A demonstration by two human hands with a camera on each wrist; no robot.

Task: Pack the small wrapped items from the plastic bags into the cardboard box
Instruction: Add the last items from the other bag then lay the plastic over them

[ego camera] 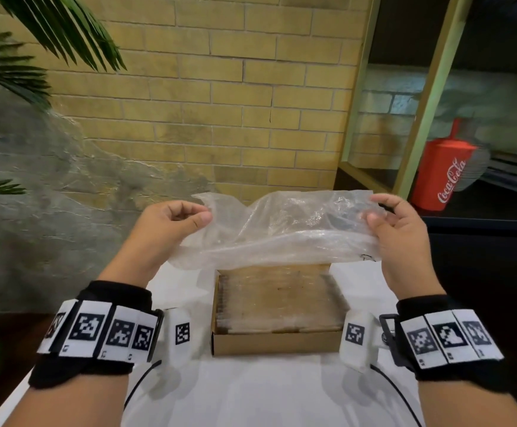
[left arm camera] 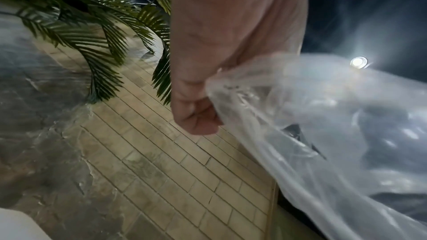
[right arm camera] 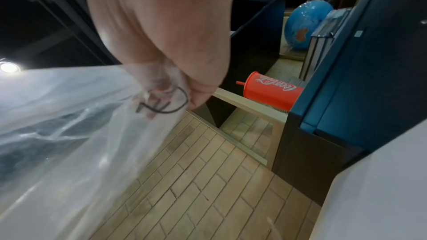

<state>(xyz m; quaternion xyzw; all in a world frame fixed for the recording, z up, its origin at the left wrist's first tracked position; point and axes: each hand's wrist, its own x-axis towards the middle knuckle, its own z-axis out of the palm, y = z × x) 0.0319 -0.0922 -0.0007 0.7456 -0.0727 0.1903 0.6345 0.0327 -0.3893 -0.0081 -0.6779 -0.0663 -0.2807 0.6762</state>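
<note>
A clear plastic bag (ego camera: 284, 229) is stretched in the air between both hands, above the far end of the cardboard box (ego camera: 277, 342). My left hand (ego camera: 186, 218) pinches the bag's left edge; the left wrist view shows the fingers (left arm camera: 196, 116) curled on the film (left arm camera: 323, 134). My right hand (ego camera: 380, 215) pinches the right edge, where a black pen mark (right arm camera: 164, 104) shows on the plastic (right arm camera: 69, 125). The bag looks empty. The shallow box holds rows of small wrapped items (ego camera: 278, 300) under clear wrap.
The box sits on a white table (ego camera: 251, 392). A brick wall (ego camera: 220, 87) stands behind it. Palm leaves (ego camera: 20, 57) hang at the left. A dark shelf unit at the right holds a red Coca-Cola cup (ego camera: 445, 171) and a blue globe (right arm camera: 305, 25).
</note>
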